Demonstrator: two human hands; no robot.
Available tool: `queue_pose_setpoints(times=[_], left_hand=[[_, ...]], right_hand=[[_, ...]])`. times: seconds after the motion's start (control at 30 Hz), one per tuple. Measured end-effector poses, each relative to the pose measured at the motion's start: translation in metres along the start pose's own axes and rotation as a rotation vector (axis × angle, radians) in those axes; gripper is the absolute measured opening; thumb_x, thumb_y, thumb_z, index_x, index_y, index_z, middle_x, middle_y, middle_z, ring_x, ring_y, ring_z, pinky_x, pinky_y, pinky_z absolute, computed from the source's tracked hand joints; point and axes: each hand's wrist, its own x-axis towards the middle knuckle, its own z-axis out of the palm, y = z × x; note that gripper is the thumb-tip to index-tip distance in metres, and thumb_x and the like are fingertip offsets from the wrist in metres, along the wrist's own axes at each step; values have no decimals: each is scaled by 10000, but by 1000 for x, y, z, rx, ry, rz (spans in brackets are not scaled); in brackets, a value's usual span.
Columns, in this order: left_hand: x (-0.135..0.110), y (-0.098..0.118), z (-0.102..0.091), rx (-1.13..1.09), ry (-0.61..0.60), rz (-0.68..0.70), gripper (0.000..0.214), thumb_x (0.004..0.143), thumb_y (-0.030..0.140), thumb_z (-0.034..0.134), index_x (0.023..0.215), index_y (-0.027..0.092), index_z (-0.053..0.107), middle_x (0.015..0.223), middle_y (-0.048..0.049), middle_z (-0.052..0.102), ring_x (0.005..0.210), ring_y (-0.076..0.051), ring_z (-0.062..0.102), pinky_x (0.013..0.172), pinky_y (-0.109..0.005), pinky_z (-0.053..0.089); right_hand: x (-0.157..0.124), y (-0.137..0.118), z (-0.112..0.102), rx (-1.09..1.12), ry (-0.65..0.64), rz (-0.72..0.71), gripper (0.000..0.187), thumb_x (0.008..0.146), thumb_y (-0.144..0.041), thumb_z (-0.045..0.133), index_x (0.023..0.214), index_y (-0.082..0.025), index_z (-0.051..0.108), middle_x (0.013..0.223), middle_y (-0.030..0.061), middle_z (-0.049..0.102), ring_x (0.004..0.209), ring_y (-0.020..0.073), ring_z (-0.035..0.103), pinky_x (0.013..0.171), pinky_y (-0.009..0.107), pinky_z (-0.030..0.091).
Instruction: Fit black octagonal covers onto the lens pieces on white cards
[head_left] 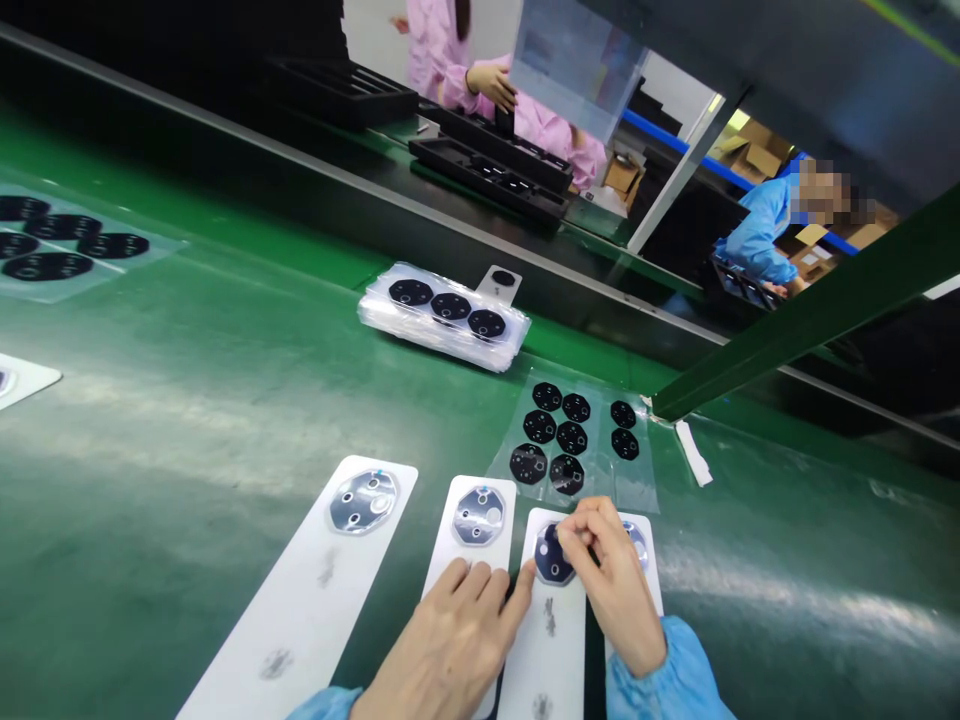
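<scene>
Four white panels lie side by side across the bench. My left hand (pixel 457 640) rests palm down with fingers spread, over the second white panel (pixel 448 535); its index fingertip touches the third white panel (pixel 517 690) near that panel's dark octagonal sticker (pixel 553 556). My right hand (pixel 616 585) pinches thumb and finger together at the sticker's upper right edge; what lies between them is too small to make out. Shiny octagonal pieces with small holes sit on the first white panel (pixel 307 600) and the second. Behind my right hand, the fourth white panel (pixel 652 585) is partly hidden.
Beyond the panels is a clear sheet (pixel 607 490) with several black octagonal stickers. A stack of sticker sheets (pixel 442 345) stands farther back; another sheet (pixel 52 290) is at left. A green post (pixel 810 320) slants at right. Co-workers (pixel 761 225) are across the line, near black trays (pixel 487 170).
</scene>
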Motion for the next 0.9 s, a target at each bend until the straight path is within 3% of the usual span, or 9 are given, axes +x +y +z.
queue_pose_setpoints(times=[0.13,0.6,0.9], left_hand=[[0,0,-1,1,-36,-5,429,790,12,432,1197,147,451,722,-2,587,627,-179,517,608,-346,314],[9,-2,-6,-76,-35,-35,374,813,45,477,1172,150,482,774,-3,598,681,-190,541,613,-343,356],[11,-3,-5,-80,-6,-47,397,823,59,473,1203,174,470,747,1,566,676,-186,530,623,-344,351]], right_hand=[[1,1,-2,85,19,55,194,918,-276,423,766,-199,515,883,24,500,714,133,496,643,260,425],[-5,0,4,47,-71,-51,151,911,-193,427,819,-193,547,918,43,467,843,164,513,731,296,439],[-5,-1,4,19,-10,-88,138,888,-176,461,815,-201,575,899,44,502,814,166,537,694,281,461]])
